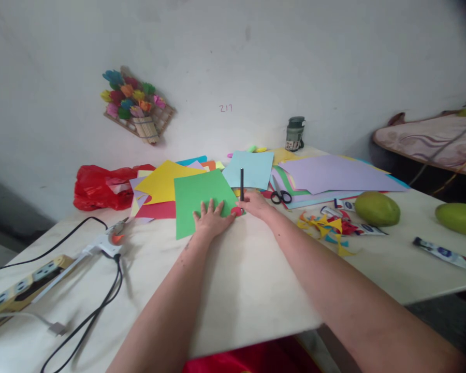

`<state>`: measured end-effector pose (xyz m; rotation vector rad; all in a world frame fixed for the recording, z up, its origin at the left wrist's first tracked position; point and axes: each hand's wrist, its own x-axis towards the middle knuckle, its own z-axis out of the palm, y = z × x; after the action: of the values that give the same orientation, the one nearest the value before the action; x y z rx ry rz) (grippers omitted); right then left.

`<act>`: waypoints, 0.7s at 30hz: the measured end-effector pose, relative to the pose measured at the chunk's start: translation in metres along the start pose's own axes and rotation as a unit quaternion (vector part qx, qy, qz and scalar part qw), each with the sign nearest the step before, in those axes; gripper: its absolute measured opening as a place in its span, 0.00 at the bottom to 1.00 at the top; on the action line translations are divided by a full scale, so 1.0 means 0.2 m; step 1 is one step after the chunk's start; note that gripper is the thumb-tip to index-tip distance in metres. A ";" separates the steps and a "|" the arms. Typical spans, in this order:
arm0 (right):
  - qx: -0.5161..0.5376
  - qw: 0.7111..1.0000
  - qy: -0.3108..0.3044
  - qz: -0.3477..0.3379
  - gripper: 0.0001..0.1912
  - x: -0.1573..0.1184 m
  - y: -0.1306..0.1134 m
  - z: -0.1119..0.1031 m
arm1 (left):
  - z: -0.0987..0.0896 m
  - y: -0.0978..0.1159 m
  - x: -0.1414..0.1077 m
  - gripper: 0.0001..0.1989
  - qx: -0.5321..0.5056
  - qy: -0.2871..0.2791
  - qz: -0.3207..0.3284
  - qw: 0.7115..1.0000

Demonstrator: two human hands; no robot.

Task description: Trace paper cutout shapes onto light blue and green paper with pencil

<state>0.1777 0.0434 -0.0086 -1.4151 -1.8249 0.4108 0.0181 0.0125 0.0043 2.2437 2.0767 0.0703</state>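
Note:
A green sheet of paper (194, 199) lies on the white table (248, 290). My left hand (210, 220) rests flat on it with the fingers spread, the thumb reaching toward a small red piece (237, 211) at the sheet's right corner. Beside that piece, my right hand (254, 202) grips a black pen (242, 181), which stands upright. The pen's tip is hidden by the fingers. Just right of this hand lie black-handled scissors (281, 196).
Coloured sheets (330, 173) spread along the back. A red plastic bag (101, 186), glue gun (111, 241) and power strip (27, 285) are at left. Paper scraps (326, 225), glue tubes (446, 254) and green fruits (376, 209) lie at right. A bottle (295, 133) stands behind.

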 end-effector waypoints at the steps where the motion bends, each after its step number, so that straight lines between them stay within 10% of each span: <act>1: 0.003 1.000 -0.001 0.001 0.12 0.00 0.00 0.00 | 0.00 0.00 0.00 0.41 0.001 0.000 0.000 1.000; 21: 0.033 0.999 0.018 0.012 0.12 0.00 -0.01 -0.02 | 0.01 -0.01 0.01 0.39 0.005 0.001 -0.001 1.000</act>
<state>0.1799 0.0417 -0.0050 -1.3912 -1.7511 0.4513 0.0174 0.0136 0.0024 2.2483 2.0864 0.0619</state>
